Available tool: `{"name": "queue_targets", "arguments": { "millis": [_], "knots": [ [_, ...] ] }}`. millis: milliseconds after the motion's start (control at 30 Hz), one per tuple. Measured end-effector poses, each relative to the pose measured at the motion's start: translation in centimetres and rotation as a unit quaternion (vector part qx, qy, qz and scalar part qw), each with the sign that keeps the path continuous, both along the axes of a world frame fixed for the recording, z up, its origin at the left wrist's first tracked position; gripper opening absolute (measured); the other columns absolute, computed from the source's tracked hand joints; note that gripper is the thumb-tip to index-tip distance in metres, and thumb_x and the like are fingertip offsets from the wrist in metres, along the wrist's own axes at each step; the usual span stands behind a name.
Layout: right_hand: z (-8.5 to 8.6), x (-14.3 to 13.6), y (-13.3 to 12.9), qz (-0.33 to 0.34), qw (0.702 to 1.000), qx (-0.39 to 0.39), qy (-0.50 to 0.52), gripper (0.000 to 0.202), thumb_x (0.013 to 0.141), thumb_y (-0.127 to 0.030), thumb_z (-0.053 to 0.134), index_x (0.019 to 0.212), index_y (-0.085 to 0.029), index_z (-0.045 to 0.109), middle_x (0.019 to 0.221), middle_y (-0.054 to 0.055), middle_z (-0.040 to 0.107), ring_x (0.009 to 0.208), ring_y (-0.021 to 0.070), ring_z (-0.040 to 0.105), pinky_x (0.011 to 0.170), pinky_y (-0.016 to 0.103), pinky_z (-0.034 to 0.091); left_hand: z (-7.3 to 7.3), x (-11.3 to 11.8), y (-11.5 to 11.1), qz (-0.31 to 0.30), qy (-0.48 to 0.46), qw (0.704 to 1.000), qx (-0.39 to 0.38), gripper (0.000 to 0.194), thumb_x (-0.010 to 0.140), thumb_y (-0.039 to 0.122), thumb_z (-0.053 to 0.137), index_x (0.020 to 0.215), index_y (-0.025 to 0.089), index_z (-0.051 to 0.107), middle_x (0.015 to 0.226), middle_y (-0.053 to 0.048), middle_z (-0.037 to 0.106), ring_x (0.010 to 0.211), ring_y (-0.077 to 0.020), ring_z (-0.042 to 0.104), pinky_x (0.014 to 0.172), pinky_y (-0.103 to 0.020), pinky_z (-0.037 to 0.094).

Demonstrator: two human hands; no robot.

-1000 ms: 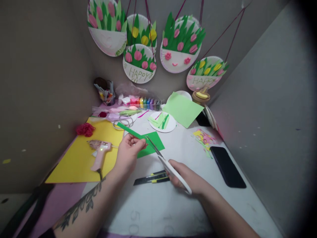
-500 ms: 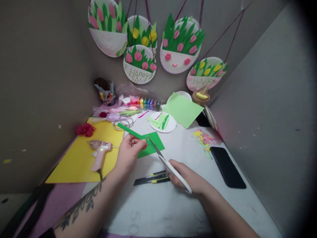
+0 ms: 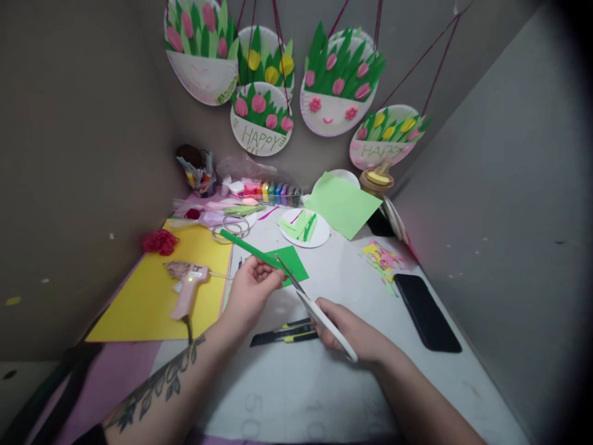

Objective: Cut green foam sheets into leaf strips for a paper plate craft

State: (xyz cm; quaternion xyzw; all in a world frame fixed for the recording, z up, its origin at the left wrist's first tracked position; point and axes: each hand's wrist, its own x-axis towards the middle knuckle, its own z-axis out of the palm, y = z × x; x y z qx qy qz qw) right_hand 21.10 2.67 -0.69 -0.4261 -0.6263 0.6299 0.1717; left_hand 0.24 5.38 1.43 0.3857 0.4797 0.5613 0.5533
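Between the fingers of my left hand (image 3: 254, 287) is a narrow green paper strip (image 3: 243, 243), its free end pointing to the upper left. My right hand (image 3: 340, 327) is closed around the white handles of a pair of scissors (image 3: 324, 318). The scissor blades reach up and left to the strip beside my left fingertips; whether they are parted is hard to make out. Under the strip, on the table, lies a green paper sheet (image 3: 296, 262), partly hidden by my left hand. Two box cutters (image 3: 285, 334) lie below, near my right hand.
Left of my hands, a pink glue gun (image 3: 188, 290) rests on a yellow sheet (image 3: 134, 309). A white plate (image 3: 322, 238) with green scraps and a light green sheet (image 3: 345, 207) lie behind. A black phone (image 3: 426, 312) is at the right. Decorated paper plates (image 3: 340, 114) hang above.
My left hand has slid a little to the right along the strip, closer to the scissor blades. My right hand and the scissors have barely moved.
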Motion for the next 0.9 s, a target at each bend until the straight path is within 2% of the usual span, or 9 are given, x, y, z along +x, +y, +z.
{"name": "queue_targets", "arguments": {
  "millis": [200, 433, 667, 900],
  "knots": [
    [-0.16, 0.09, 0.07, 0.011, 1.0, -0.005, 0.013, 0.024, 0.063, -0.012, 0.053, 0.084, -0.02, 0.045, 0.074, -0.003, 0.053, 0.067, 0.0115, 0.046, 0.062, 0.024, 0.037, -0.47, 0.46, -0.05, 0.03, -0.039, 0.999, -0.006, 0.029, 0.064, 0.025, 0.075, 0.082, 0.016, 0.054, 0.069, 0.003, 0.064, 0.066, -0.0116, 0.061, 0.065, -0.024, 0.05],
    [-0.14, 0.04, 0.05, 0.012, 1.0, 0.0, 0.002, 0.024, 0.062, -0.011, 0.053, 0.084, -0.02, 0.046, 0.075, -0.003, 0.054, 0.068, 0.0117, 0.046, 0.063, 0.024, 0.038, -0.24, 0.59, -0.21, 0.068, -0.036, 0.997, 0.003, 0.028, 0.064, 0.026, 0.075, 0.08, 0.016, 0.054, 0.064, 0.003, 0.063, 0.064, -0.0122, 0.062, 0.063, -0.025, 0.049],
    [0.05, -0.24, 0.36, 0.015, 1.0, 0.003, 0.016, 0.022, 0.065, -0.021, 0.056, 0.084, -0.02, 0.046, 0.073, -0.003, 0.053, 0.066, 0.0123, 0.046, 0.061, 0.025, 0.038, -0.15, 0.78, -0.34, 0.06, -0.038, 0.997, -0.002, 0.029, 0.064, 0.026, 0.075, 0.082, 0.015, 0.056, 0.067, 0.001, 0.065, 0.065, -0.0119, 0.062, 0.065, -0.024, 0.049],
    [-0.32, -0.04, 0.29, 0.011, 1.0, -0.002, 0.01, 0.021, 0.066, -0.021, 0.057, 0.084, -0.02, 0.046, 0.072, -0.002, 0.054, 0.066, 0.0124, 0.047, 0.059, 0.024, 0.037, -0.27, 0.62, -0.32, 0.054, -0.037, 0.998, -0.001, 0.028, 0.065, 0.026, 0.074, 0.082, 0.015, 0.054, 0.066, 0.003, 0.064, 0.065, -0.0114, 0.062, 0.065, -0.024, 0.049]
  ]
}}
